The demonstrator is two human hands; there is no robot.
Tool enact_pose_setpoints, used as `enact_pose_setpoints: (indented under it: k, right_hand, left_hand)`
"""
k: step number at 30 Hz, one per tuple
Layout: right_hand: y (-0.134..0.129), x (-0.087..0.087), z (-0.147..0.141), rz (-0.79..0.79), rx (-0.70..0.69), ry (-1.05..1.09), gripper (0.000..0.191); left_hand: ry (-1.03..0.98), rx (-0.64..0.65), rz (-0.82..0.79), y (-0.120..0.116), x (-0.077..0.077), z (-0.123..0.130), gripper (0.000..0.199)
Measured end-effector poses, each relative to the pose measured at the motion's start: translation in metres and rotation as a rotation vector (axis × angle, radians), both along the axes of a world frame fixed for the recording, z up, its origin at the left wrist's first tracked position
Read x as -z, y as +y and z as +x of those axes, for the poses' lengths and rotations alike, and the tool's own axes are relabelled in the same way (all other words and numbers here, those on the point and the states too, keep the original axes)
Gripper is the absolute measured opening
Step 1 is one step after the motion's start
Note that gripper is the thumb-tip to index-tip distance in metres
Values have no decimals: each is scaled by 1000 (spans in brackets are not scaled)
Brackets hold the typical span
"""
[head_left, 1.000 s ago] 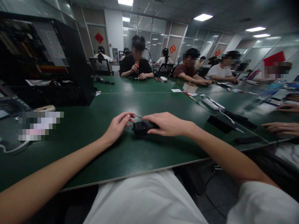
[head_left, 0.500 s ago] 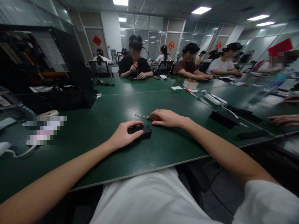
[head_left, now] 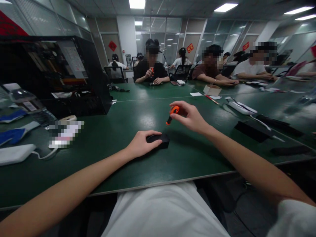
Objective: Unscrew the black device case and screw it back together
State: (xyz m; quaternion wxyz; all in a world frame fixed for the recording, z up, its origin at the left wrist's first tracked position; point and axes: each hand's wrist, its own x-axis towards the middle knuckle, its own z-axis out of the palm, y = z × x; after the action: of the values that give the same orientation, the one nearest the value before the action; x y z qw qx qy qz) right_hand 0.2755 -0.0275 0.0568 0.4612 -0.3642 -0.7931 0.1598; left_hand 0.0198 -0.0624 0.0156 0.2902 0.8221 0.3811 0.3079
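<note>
A small black box-shaped block [head_left: 165,141] lies on the green table [head_left: 118,128] before me. My left hand [head_left: 142,143] is closed around its left end, thumb along the near side and fingers over the top. Up and to the right of the block, my right hand [head_left: 189,115] holds an orange and black screwdriver [head_left: 174,113] by its handle, clear of the tabletop. The handle tilts, its lower end pointing down toward the block. I cannot make out the thin shaft against the dark green surface.
An open black computer case [head_left: 98,79] stands at the left, with a plastic bottle [head_left: 32,102] and a white power strip [head_left: 16,154] nearer me. Black pieces [head_left: 254,130] and another power strip [head_left: 242,107] lie right. Across the table a co-worker [head_left: 151,70] holds a screwdriver.
My right hand has lifted the screwdriver off the table and turned it toward upright. My left hand keeps its hold on the block. The whole view has swung slightly left.
</note>
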Motion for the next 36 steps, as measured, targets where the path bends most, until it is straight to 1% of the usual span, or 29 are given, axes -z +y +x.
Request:
enact_pose_setpoints:
  k: [2,3,6,9,12,15,18,21,26,36]
  right_hand:
    - [-6,-22,-2,-27,-48,0,42]
    - [-9,-34,-3,-54,-92,-52,41]
    - [-15,-73,-10,-82,-223,-351,35]
    - [-19,-107,-19,-55,-296,-621,26]
    - [-27,-131,-25,-47,-308,-802,17]
    - [-35,-147,-23,-65,-263,-833,12]
    - [-39,-155,-19,-33,-235,-795,19]
    - [-38,-156,-17,34,-247,-826,25]
    - [-29,-151,-23,-45,-258,-867,26]
    - [-18,-145,-26,-108,-331,-855,27]
  left_hand:
    - [-1,0,4,0,1,0,37]
    - [-2,0,6,0,1,0,37]
    - [-5,1,12,-1,2,0,37]
    - [-5,-1,8,-1,2,0,39]
    - [-3,6,3,-1,2,0,41]
    - [-3,17,0,-1,1,0,39]
    - [2,16,-8,-2,-1,0,39]
    - [3,14,-9,-2,-2,0,39]
    - [12,12,-8,-1,-3,-1,39]
    - [21,22,6,-1,-1,-3,41]
